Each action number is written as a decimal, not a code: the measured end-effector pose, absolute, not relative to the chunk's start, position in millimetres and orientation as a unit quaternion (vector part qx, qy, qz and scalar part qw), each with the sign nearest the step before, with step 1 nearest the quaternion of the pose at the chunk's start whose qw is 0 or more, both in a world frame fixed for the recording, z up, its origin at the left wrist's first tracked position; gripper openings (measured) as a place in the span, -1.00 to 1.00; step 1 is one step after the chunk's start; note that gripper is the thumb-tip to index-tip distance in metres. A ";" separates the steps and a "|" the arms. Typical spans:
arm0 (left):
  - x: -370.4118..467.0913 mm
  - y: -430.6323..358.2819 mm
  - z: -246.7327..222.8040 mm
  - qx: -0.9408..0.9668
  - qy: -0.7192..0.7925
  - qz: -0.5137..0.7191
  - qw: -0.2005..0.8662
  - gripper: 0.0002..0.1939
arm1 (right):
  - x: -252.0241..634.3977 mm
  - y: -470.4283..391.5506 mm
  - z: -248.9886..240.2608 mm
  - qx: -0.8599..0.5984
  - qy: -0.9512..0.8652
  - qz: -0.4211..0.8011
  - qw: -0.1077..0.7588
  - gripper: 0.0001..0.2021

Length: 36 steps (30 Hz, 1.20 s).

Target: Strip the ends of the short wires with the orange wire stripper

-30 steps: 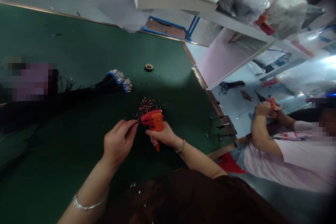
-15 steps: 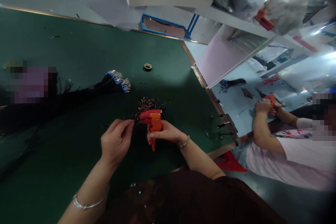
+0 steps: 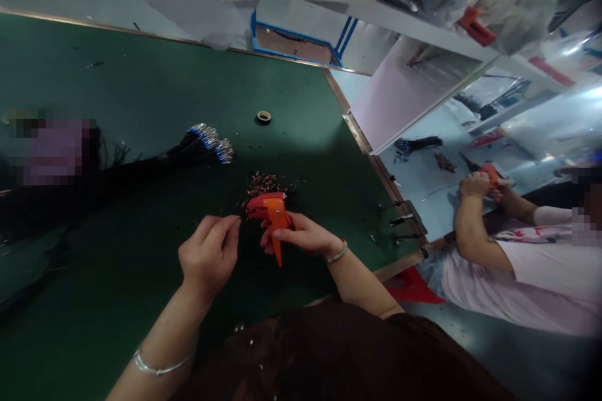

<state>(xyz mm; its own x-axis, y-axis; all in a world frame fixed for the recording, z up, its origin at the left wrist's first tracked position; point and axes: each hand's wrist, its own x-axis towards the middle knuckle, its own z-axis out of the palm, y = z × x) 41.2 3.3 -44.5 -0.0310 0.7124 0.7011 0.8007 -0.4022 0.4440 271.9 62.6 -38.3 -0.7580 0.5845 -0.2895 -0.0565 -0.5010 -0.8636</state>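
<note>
My right hand [image 3: 303, 235] is wrapped round the handle of a red and orange hand tool [image 3: 276, 216], its jaws pointing left. Just left of the jaws, my left hand [image 3: 211, 250] is closed in a pinch; what lies between its fingertips is too small and dark to make out. Behind the tool is a pile of short copper-coloured and black scraps [image 3: 263, 184]. A bundle of black wires [image 3: 176, 153] with blue and silver ends lies further left on the green table [image 3: 301, 97].
A roll of tape [image 3: 264, 118] lies behind the scraps. A blue-framed tray [image 3: 294, 49] stands at the back edge. To the right, a white shelf panel [image 3: 390, 97] rises, and a person [image 3: 489, 225] holds a similar orange tool at another table.
The tool has tilted in my right hand, and its handle parts look closer together. My left hand has hardly moved, staying pinched.
</note>
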 end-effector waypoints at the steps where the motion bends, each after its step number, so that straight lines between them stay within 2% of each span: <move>1: 40.5 3.3 -43.8 -0.696 -0.542 -0.468 0.051 -0.90 | 271.2 62.9 -39.3 -0.290 -0.474 0.807 0.201 -0.48; 4: 36.2 4.3 -40.2 -0.675 -0.562 -0.476 0.046 -0.92 | 273.5 65.8 -37.7 -0.290 -0.527 0.772 0.205 -0.48; 10: 28.8 9.4 -39.2 -0.640 -0.621 -0.453 -0.022 -0.78 | 289.0 71.9 -18.4 -0.309 -0.645 0.669 0.202 -0.55; 14: 28.4 11.3 -46.3 -0.649 -0.614 -0.449 -0.023 -0.76 | 286.4 68.3 -14.9 -0.351 -0.696 0.602 0.176 -0.64; 18: 25.4 12.1 -52.6 -0.672 -0.611 -0.417 0.002 -0.75 | 276.7 64.6 -24.9 -0.400 -0.688 0.568 0.209 -0.65; 27: 21.7 11.2 -49.3 -0.698 -0.562 -0.436 0.079 -0.90 | 278.7 71.0 -33.0 -0.321 -0.545 0.732 0.253 -0.53; 36: 29.6 8.1 -35.3 -0.708 -0.515 -0.479 0.064 -0.88 | 273.1 66.0 -39.3 -0.270 -0.512 0.786 0.215 -0.52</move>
<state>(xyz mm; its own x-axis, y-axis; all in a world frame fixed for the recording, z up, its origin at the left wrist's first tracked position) 29.6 8.1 -35.3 0.0112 0.6679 0.7442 0.7903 -0.4618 0.4026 273.1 66.0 -39.3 -0.7619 0.6148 -0.2038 -0.0619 -0.3823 -0.9219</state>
